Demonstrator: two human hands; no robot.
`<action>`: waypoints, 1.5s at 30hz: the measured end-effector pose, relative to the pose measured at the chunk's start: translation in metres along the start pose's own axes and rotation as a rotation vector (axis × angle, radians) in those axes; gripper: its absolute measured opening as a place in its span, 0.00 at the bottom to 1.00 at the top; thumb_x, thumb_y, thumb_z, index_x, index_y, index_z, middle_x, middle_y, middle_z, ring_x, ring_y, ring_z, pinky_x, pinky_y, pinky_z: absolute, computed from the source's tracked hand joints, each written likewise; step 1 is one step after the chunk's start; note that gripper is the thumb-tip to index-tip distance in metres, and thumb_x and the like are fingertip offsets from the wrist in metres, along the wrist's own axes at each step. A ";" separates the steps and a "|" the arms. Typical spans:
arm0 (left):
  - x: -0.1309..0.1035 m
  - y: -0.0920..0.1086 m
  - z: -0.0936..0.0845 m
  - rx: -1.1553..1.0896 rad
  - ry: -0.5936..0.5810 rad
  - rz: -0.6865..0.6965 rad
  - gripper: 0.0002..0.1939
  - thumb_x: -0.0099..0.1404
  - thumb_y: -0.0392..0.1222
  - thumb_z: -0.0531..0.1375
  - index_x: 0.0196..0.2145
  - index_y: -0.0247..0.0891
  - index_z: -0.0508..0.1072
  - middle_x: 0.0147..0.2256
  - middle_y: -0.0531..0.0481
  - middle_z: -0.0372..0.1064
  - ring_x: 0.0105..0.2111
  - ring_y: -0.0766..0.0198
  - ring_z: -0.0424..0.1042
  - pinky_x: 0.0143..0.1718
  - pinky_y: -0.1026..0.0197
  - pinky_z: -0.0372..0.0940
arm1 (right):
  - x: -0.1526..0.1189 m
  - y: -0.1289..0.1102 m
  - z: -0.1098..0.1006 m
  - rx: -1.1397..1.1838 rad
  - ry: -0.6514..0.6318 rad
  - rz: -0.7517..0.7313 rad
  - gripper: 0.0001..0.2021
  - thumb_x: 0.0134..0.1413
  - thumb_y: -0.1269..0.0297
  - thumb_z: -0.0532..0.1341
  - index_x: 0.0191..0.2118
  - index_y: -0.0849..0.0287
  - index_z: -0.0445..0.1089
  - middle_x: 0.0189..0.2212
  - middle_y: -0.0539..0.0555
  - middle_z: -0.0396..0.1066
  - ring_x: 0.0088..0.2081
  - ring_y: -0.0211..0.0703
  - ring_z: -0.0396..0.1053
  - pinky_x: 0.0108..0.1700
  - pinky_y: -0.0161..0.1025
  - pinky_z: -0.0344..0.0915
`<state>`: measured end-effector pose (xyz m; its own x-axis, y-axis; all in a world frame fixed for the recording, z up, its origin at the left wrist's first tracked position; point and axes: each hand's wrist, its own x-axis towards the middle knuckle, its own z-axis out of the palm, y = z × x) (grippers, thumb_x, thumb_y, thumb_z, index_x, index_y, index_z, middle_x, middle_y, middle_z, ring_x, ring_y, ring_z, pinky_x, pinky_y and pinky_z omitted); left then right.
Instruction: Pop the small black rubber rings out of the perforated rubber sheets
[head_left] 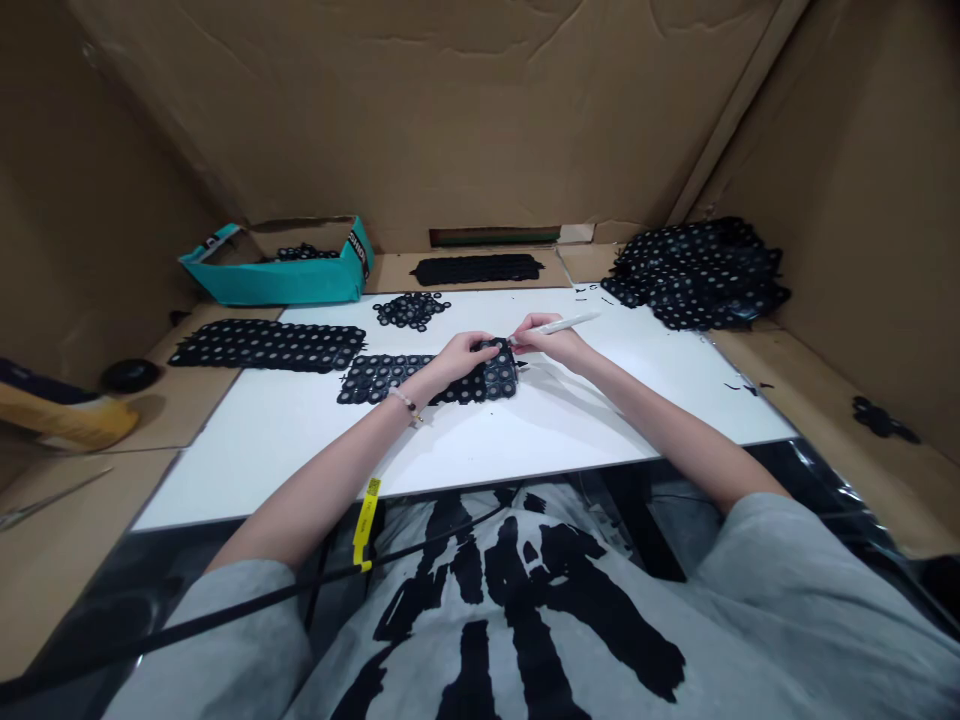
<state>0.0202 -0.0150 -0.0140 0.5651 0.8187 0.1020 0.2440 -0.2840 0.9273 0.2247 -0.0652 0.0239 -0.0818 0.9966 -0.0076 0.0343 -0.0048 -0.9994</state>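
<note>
Left hand [460, 358]: pinching black sheet [474, 385], right end.
Right hand [547, 341]: grasping white pen [571, 323].
Sheet: edge apparently being worked; next likely needs steadiness.

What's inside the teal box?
In the teal box, small black ring-like pieces show; its front wall hides the bottom, so how deep they lie can't be seen.

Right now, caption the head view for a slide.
Left hand on a dotted black sheet, right hand holding a white pen-like tool at its edge.
</note>
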 end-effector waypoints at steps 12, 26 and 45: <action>-0.008 0.012 -0.002 -0.111 -0.061 -0.069 0.26 0.53 0.61 0.69 0.36 0.35 0.81 0.37 0.46 0.78 0.41 0.54 0.71 0.47 0.54 0.62 | 0.000 0.027 0.006 -0.284 0.058 -0.227 0.04 0.50 0.64 0.63 0.29 0.57 0.68 0.27 0.50 0.75 0.33 0.43 0.73 0.37 0.38 0.69; -0.005 0.017 -0.016 -0.103 -0.178 -0.074 0.26 0.54 0.62 0.68 0.39 0.36 0.81 0.40 0.45 0.78 0.42 0.53 0.71 0.49 0.54 0.62 | -0.007 0.020 0.014 -0.439 0.122 -0.341 0.07 0.55 0.61 0.59 0.29 0.55 0.67 0.28 0.50 0.74 0.34 0.43 0.70 0.36 0.38 0.61; -0.001 0.012 -0.017 -0.108 -0.166 -0.073 0.27 0.52 0.63 0.69 0.38 0.37 0.81 0.38 0.46 0.79 0.42 0.52 0.71 0.49 0.53 0.62 | -0.006 0.025 0.020 -0.470 0.155 -0.391 0.07 0.56 0.59 0.58 0.30 0.55 0.66 0.30 0.50 0.74 0.34 0.43 0.69 0.39 0.39 0.64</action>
<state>0.0094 -0.0106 0.0036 0.6731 0.7393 -0.0191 0.2082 -0.1646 0.9641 0.2058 -0.0734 -0.0020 -0.0323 0.9179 0.3954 0.4677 0.3635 -0.8057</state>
